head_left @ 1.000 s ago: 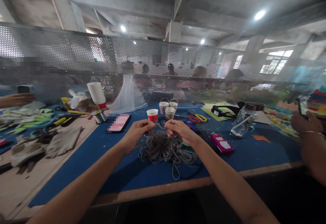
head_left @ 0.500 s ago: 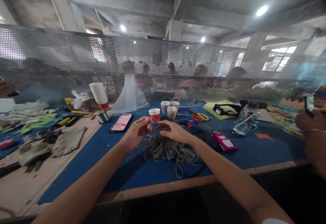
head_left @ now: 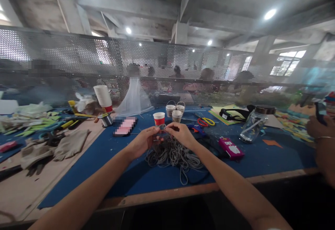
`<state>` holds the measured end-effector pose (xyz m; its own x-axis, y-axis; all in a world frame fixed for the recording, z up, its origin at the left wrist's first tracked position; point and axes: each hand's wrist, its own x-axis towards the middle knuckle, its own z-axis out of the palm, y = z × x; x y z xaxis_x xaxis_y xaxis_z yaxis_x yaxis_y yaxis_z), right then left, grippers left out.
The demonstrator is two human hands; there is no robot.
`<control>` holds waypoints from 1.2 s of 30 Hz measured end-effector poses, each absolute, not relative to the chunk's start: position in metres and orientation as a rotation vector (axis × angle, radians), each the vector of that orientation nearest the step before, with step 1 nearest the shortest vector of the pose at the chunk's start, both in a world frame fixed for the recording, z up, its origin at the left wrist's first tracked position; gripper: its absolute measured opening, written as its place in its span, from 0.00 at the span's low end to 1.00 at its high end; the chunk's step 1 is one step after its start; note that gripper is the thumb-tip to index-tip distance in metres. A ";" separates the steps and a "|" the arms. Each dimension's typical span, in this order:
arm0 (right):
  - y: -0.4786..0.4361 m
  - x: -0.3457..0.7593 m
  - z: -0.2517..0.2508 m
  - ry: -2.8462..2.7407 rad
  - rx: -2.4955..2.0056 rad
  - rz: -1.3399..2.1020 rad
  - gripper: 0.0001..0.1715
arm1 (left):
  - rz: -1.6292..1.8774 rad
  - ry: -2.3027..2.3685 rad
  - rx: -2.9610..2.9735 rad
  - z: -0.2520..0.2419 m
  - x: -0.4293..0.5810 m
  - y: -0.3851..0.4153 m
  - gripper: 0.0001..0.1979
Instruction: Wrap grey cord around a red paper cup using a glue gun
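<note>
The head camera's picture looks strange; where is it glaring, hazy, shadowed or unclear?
In the head view, the upper-right ceiling lamp glares white and the perforated screen looks hazy; in the head view, the phone is partly pixelated and a shadow darkens the blue mat beside the gray cord pile; head view again, the thin thing between the hands is too small to identify.

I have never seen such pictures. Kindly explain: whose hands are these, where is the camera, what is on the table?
No machine: a person works with two bare hands, and one camera worn on that person's head looks forward and down. The left hand and right hand pinch something thin, too unclear to name, above a pile of grey cord. On the blue surface are also a red-and-white cup, three small containers, a clear bottle, a phone, scissors and a purple box. The far-right hand is another person's.
</note>
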<state>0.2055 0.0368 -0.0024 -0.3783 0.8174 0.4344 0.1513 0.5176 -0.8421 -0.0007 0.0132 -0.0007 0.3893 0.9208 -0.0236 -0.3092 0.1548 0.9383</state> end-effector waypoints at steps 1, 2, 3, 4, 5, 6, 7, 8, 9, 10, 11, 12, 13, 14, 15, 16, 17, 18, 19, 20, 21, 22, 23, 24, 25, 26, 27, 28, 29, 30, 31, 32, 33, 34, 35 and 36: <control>0.037 0.207 -0.002 -1.831 -0.818 0.897 0.17 | 0.968 0.727 1.074 -0.001 0.001 0.011 0.10; 0.037 0.208 -0.001 -1.822 -0.827 0.891 0.17 | 0.944 0.727 1.083 -0.001 0.002 0.009 0.10; 0.037 0.209 0.001 -1.807 -0.834 0.893 0.17 | 0.941 0.723 1.085 -0.002 0.002 0.007 0.10; 0.037 0.211 0.004 -1.784 -0.838 0.903 0.18 | 0.953 0.719 1.085 -0.002 0.003 0.007 0.11; 0.037 0.213 0.007 -1.754 -0.840 0.919 0.18 | 0.978 0.719 1.082 -0.003 0.002 0.007 0.12; 0.038 0.216 0.010 -1.711 -0.838 0.941 0.18 | 1.006 0.726 1.086 -0.004 0.002 0.007 0.12; 0.038 0.218 0.014 -1.654 -0.825 0.970 0.18 | 1.037 0.743 1.100 -0.005 0.001 0.009 0.13; 0.039 0.222 0.017 -1.586 -0.802 1.009 0.18 | 1.058 0.775 1.122 -0.006 -0.001 0.010 0.14; 0.040 0.225 0.021 -1.510 -0.771 1.050 0.18 | 1.071 0.811 1.168 -0.007 -0.002 0.012 0.14; 0.041 0.229 0.024 -1.431 -0.732 1.092 0.19 | 1.085 0.844 1.213 -0.009 -0.003 0.013 0.14; 0.042 0.233 0.028 -1.356 -0.688 1.133 0.18 | 1.091 0.871 1.259 -0.010 -0.004 0.015 0.14; 0.043 0.238 0.031 -1.289 -0.646 1.171 0.18 | 1.096 0.894 1.307 -0.011 -0.005 0.016 0.15; 0.043 0.242 0.035 -1.238 -0.602 1.205 0.18 | 1.097 0.918 1.358 -0.011 -0.005 0.016 0.15; 0.043 0.247 0.038 -1.197 -0.558 1.236 0.17 | 1.097 0.940 1.407 -0.012 -0.004 0.017 0.15; 0.043 0.251 0.042 -1.172 -0.512 1.266 0.16 | 1.099 0.962 1.454 -0.012 -0.004 0.017 0.15; 0.042 0.256 0.046 -1.160 -0.467 1.290 0.14 | 1.100 0.982 1.496 -0.012 -0.003 0.017 0.15; 0.041 0.260 0.049 -1.156 -0.426 1.301 0.13 | 1.105 0.999 1.532 -0.012 -0.002 0.017 0.14; 0.040 0.263 0.053 -1.160 -0.391 1.306 0.12 | 1.111 1.014 1.560 -0.013 -0.001 0.017 0.13; 0.038 0.267 0.056 -1.165 -0.361 1.303 0.12 | 1.117 1.031 1.587 -0.013 0.000 0.017 0.12; 0.036 0.270 0.059 -1.170 -0.337 1.294 0.12 | 1.130 1.051 1.612 -0.014 0.001 0.017 0.12; 0.033 0.273 0.062 -1.175 -0.318 1.284 0.12 | 1.146 1.073 1.635 -0.015 0.001 0.017 0.12; 0.031 0.277 0.065 -1.175 -0.303 1.268 0.12 | 1.161 1.101 1.664 -0.016 0.001 0.017 0.11; 0.029 0.280 0.067 -1.172 -0.296 1.246 0.12 | 1.183 1.128 1.694 -0.017 0.001 0.018 0.11; 0.028 0.283 0.068 -1.167 -0.296 1.220 0.11 | 1.208 1.151 1.718 -0.018 0.000 0.018 0.11; 0.027 0.286 0.069 -1.162 -0.305 1.193 0.10 | 1.245 1.165 1.735 -0.018 0.000 0.018 0.11; 0.027 0.288 0.069 -1.162 -0.324 1.172 0.08 | 1.283 1.167 1.740 -0.018 -0.001 0.017 0.11; 0.028 0.288 0.068 -1.173 -0.357 1.159 0.08 | 1.319 1.155 1.732 -0.018 -0.001 0.017 0.11; 0.030 0.288 0.066 -1.196 -0.400 1.147 0.10 | 1.350 1.132 1.710 -0.016 -0.001 0.016 0.11; 0.033 0.285 0.063 -1.234 -0.452 1.137 0.13 | 1.378 1.105 1.678 -0.015 -0.001 0.015 0.11; 0.037 0.281 0.060 -1.287 -0.512 1.112 0.16 | 1.398 1.078 1.641 -0.013 0.000 0.014 0.12; 0.040 0.276 0.056 -1.348 -0.575 1.060 0.17 | 1.413 1.057 1.606 -0.012 0.000 0.014 0.12; 0.043 0.269 0.051 -1.419 -0.641 0.985 0.18 | 1.425 1.044 1.579 -0.010 0.001 0.013 0.12; 0.044 0.262 0.047 -1.478 -0.707 0.866 0.18 | 1.431 1.039 1.564 -0.009 0.002 0.012 0.12; 0.045 0.253 0.042 -1.550 -0.771 0.752 0.18 | 1.434 1.036 1.559 -0.008 0.002 0.011 0.12; 0.043 0.245 0.037 -1.603 -0.811 0.646 0.18 | 1.430 1.032 1.560 -0.008 0.003 0.010 0.13; 0.041 0.236 0.033 -1.667 -0.819 0.604 0.18 | 1.426 1.027 1.565 -0.008 0.003 0.010 0.13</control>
<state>0.2363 0.0410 0.0325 -0.1311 0.7781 0.6143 0.2044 0.6275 -0.7513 0.0033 0.0098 -0.0076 0.0492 0.9245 0.3781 0.0649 -0.3807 0.9224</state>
